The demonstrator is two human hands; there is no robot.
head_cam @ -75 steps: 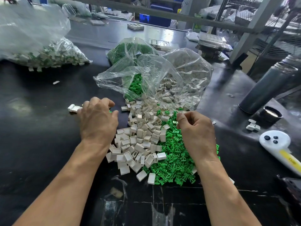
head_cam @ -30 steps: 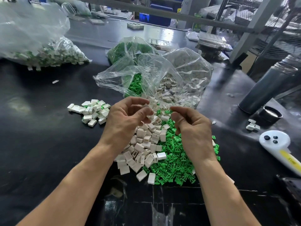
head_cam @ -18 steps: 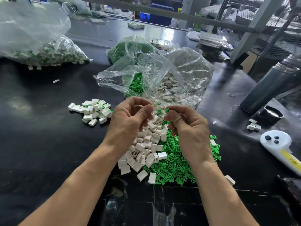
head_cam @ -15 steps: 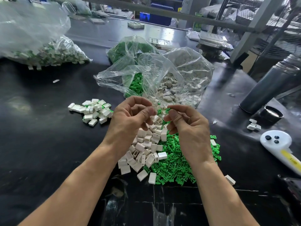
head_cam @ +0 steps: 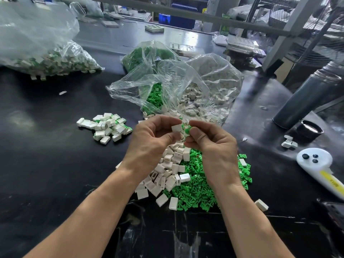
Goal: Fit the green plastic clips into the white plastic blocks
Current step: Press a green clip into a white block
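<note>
Nearest on the black table point(head_cam: 46, 164) lies a heap of white blocks point(head_cam: 167, 174) beside green clips point(head_cam: 197, 190). Above it the left hand point(head_cam: 149, 144) pinches one white block point(head_cam: 176, 127), and the right hand point(head_cam: 214, 144) pinches a green clip point(head_cam: 187, 130) just beside it. Further left sits a small pile of fitted blocks point(head_cam: 107, 127); behind, open plastic bags point(head_cam: 176, 84) hold more

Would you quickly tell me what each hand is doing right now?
Left hand: pinches a white block.
Right hand: pinches a green clip.
</note>
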